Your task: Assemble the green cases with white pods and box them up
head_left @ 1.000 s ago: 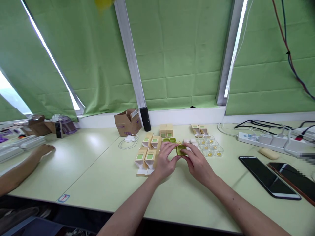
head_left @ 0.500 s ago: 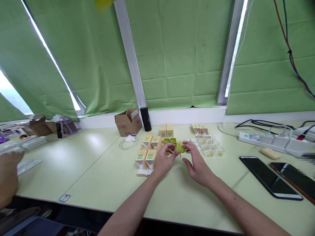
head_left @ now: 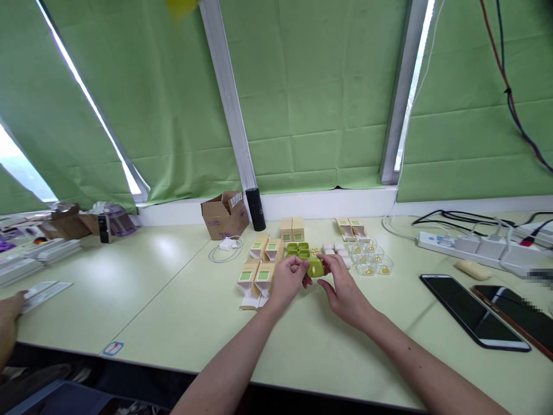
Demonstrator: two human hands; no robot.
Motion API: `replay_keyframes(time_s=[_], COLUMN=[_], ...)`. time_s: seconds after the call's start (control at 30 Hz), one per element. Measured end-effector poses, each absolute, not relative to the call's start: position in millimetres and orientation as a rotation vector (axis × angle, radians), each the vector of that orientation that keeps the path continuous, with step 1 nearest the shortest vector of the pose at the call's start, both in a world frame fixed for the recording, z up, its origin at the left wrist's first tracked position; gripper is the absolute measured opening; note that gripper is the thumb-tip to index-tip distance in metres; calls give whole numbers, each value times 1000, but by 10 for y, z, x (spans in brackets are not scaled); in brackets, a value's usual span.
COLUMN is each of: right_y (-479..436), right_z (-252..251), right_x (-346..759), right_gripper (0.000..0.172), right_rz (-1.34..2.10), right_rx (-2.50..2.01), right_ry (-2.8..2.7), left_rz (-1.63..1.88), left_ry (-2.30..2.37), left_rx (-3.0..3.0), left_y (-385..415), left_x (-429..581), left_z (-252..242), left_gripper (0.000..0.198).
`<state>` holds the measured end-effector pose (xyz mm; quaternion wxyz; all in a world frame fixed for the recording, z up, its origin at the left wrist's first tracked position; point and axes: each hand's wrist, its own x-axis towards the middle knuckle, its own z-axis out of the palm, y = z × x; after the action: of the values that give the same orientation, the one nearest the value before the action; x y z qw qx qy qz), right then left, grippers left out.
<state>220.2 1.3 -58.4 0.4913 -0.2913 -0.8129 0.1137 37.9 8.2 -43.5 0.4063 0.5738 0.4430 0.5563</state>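
Between my two hands is a small green plastic case point(head_left: 315, 267) with a pale oval mark on the side facing me, held a little above the table. My left hand point(head_left: 290, 278) pinches its left end with closed fingers. At the right end, the fingers of my right hand point(head_left: 343, 283) grip it, the thumb lower and apart. Just behind stand several open green trays point(head_left: 298, 250), small yellow pieces point(head_left: 315, 251) and white rounded pieces point(head_left: 336, 249). Clear plastic shells point(head_left: 370, 256) with gold bits inside lie right of my right hand. Small beige cartons point(head_left: 259, 271) with green labels stand beside my left hand.
At the back are a cardboard box point(head_left: 225, 216), a black cylinder point(head_left: 256, 210) and a white charger with cable point(head_left: 227, 244). To the right lie a power strip point(head_left: 469, 245) and two phones point(head_left: 473, 311). A co-worker's hand point(head_left: 11, 308) touches white flat pieces point(head_left: 45, 293) at far left.
The green case has come slightly nearer and turned, so its oval mark now shows. My hands have shifted with it. The co-worker's hand has moved down onto the flat pieces.
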Motion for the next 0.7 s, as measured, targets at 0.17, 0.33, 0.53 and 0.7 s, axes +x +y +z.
replay_keyframes(time_s=[0.17,0.33,0.53,0.7], right_y=[25,43,75,124], right_z=[-588,-573,-573,-606], right_x=[2197,2211,2215,2219], right_gripper=[38,35,36,39], right_rz=[347,489,668,793], right_rx=[-730,-800,-853,-826], right_ry=[-1929,-1827,-1718,-1668], left_rz=[1375,1415,1429,1411], left_ry=[1098,954,890,951], left_rx=[1459,1489,1531,1585], left_y=[73,11,-6,11], left_x=[388,390,394,393], left_z=[-446,-386,-373,-392], left_gripper=[57,49,38,32])
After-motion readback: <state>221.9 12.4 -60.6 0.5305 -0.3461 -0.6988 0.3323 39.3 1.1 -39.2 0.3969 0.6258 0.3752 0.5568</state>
